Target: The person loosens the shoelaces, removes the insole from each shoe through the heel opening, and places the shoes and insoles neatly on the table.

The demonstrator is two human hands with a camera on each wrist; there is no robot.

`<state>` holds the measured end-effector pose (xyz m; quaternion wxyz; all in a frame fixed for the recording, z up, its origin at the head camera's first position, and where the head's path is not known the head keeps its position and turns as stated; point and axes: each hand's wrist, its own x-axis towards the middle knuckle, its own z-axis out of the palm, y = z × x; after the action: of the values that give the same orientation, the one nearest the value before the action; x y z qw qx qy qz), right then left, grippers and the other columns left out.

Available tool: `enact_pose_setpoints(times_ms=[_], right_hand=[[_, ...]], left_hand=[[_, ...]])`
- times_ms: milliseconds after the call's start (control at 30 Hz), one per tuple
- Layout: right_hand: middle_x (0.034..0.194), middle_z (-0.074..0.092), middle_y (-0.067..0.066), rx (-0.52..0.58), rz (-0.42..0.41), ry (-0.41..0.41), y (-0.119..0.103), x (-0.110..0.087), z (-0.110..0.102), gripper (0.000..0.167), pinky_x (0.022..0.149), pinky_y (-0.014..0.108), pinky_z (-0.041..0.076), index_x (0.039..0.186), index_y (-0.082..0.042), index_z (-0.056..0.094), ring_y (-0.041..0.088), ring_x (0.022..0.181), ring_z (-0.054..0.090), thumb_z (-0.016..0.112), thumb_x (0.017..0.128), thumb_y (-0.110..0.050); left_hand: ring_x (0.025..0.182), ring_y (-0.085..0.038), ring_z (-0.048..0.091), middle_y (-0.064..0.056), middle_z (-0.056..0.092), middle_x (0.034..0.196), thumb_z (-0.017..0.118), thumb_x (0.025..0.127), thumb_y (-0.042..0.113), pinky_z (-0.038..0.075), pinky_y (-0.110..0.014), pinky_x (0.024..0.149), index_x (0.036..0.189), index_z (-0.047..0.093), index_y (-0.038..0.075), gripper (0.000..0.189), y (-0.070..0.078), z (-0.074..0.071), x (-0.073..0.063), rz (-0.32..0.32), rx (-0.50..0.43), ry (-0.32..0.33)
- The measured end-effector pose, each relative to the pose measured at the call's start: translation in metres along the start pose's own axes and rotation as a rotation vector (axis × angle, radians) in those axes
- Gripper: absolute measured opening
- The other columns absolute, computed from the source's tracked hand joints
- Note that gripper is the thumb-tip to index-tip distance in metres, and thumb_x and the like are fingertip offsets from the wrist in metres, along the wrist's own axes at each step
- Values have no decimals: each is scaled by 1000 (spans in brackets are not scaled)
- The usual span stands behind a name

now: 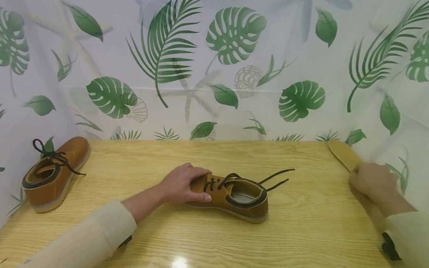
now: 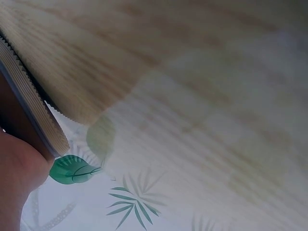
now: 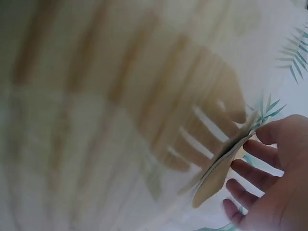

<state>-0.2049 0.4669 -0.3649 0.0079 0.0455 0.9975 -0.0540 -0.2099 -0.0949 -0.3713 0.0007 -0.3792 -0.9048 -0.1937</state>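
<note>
A brown leather shoe (image 1: pixel 249 208) with black laces lies on the table, its loosened lace ends trailing to the right. My left hand (image 1: pixel 181 184) grips its toe, thumb on the near side and fingers over the far side. In the left wrist view part of the ridged shoe sole (image 2: pixel 36 96) shows beside the hand (image 2: pixel 21 168). At the table's right edge lies a tan insole (image 1: pixel 343 154). My right hand (image 1: pixel 374 183) is at the insole, and in the right wrist view its spread fingers (image 3: pixel 255 173) reach the insole's edge (image 3: pixel 211 183).
A second brown shoe (image 1: pixel 49 183), its black lace tied in a bow, stands at the table's left edge. A white curtain (image 1: pixel 259 76) with green leaf prints hangs behind and along both sides of the wooden table (image 1: pixel 231 249).
</note>
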Motion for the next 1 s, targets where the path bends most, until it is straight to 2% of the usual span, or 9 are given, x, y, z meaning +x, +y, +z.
enact_pose_setpoints(times_ms=[100, 233, 367, 567, 800, 900, 1000], right_hand=[[86, 63, 29, 15, 28, -2, 3, 1, 2, 30, 55, 61, 41, 91, -2, 66, 54, 77, 54, 43, 91, -21], [91, 62, 33, 24, 7, -3, 4, 4, 3, 28, 49, 51, 43, 93, 0, 63, 51, 75, 56, 42, 92, -19], [96, 59, 36, 5, -7, 17, 2, 4, 4, 31, 50, 54, 43, 99, 4, 59, 55, 76, 56, 39, 94, -19], [95, 56, 39, -17, -19, 27, -6, -6, 9, 32, 54, 61, 43, 97, 7, 52, 58, 77, 53, 30, 100, -17], [89, 56, 34, -14, -38, 13, -6, -18, 19, 28, 54, 61, 44, 92, 3, 52, 55, 76, 53, 31, 100, -15], [89, 55, 33, -22, -45, 25, -5, -16, 20, 26, 55, 60, 44, 95, 2, 52, 52, 77, 53, 33, 99, -14], [89, 55, 33, -16, -60, 70, -7, -6, 15, 24, 55, 61, 44, 96, 2, 53, 52, 76, 53, 34, 98, -13]], left_hand=[[98, -15, 54, 6, 67, 128, 72, 83, 59, 45, -31, 80, 140, 59, 20, 70, -1, -1, 2, -1, -2, -2], [98, -15, 54, 6, 67, 128, 73, 82, 58, 45, -31, 80, 139, 59, 20, 70, -2, -3, 4, -4, -5, 3], [97, -15, 53, 5, 67, 127, 73, 82, 58, 44, -31, 79, 139, 59, 20, 70, -3, -3, 5, -7, -8, 4], [92, -12, 51, 8, 68, 119, 74, 81, 58, 42, -28, 76, 136, 61, 22, 67, -1, 3, -1, -16, -38, 9], [91, -9, 50, 9, 68, 117, 72, 82, 61, 42, -26, 74, 135, 62, 22, 66, 3, 11, -10, -15, -76, 11], [92, -9, 50, 9, 68, 119, 70, 83, 62, 42, -26, 75, 136, 62, 22, 67, 1, 9, -8, -18, -79, 17], [93, -10, 50, 10, 68, 119, 70, 84, 61, 43, -27, 76, 136, 61, 22, 66, -3, 2, 0, -16, -71, 33]])
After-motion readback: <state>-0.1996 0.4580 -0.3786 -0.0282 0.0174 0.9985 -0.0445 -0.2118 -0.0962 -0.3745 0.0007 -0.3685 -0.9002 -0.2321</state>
